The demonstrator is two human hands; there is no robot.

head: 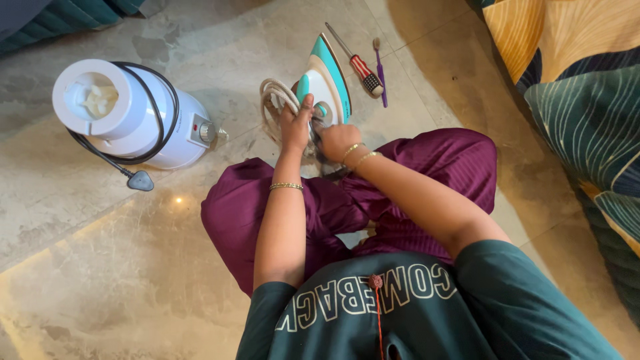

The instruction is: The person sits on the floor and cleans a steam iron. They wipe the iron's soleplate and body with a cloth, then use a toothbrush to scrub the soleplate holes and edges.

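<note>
Seated on the marble floor (100, 267), your left hand (294, 127) curls its fingers around the coiled cord (272, 93) while your right hand (337, 139) clasps the teal-and-white iron (327, 80) standing before your knees, screwdriver (357, 63) just beyond, white mixer base (127, 113) left.

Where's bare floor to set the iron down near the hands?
Bare floor lies between the mixer base and the left knee, and right of the right knee toward the cushion. Crowded: around the iron, screwdriver and toothbrush.
</note>
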